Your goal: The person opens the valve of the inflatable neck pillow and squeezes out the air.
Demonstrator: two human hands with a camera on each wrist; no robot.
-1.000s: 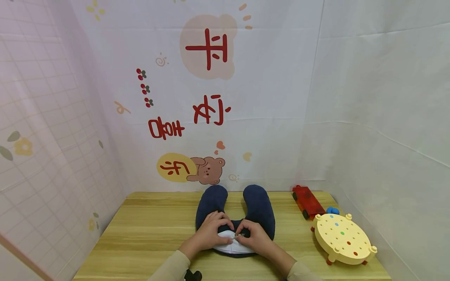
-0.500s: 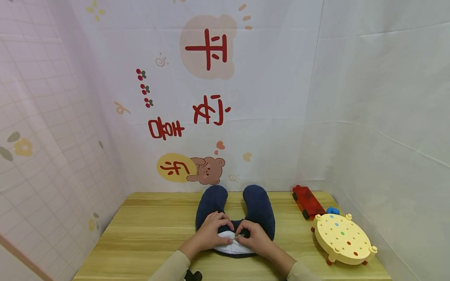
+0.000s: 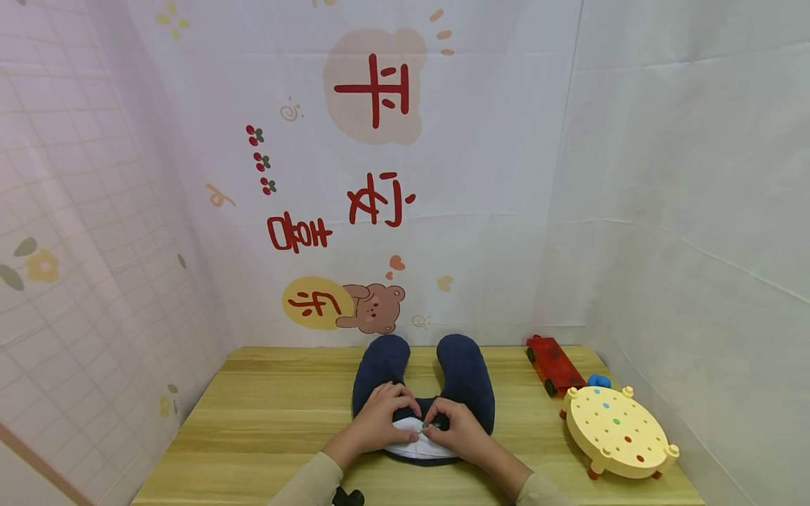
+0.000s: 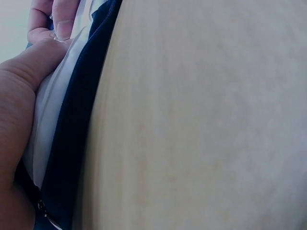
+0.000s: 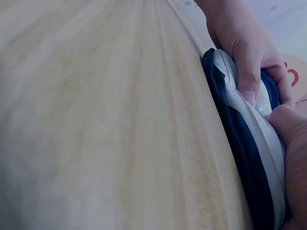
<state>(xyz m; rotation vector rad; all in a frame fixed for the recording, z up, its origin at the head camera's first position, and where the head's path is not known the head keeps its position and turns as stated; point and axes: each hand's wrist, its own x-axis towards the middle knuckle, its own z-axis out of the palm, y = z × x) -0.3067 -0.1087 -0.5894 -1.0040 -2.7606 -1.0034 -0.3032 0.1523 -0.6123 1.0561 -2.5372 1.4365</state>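
Under both hands, the neck pillow's zipper pull stays unclear.

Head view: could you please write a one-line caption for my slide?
Both hands, left hand and right hand, work at the zipper of a navy neck pillow on a wooden table.

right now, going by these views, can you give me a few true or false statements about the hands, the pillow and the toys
1. Both hands rest on the near end of the pillow. True: left hand, right hand.
2. The pillow cover is fully zipped. False: white filling shows through the opening.
3. The red toy car lies on the table's left. False: it lies at the right, toward the back.
4. The yellow round toy sits right of the pillow. True.
5. The right hand grips the toy car. False: it pinches at the pillow's opening, apart from the car.
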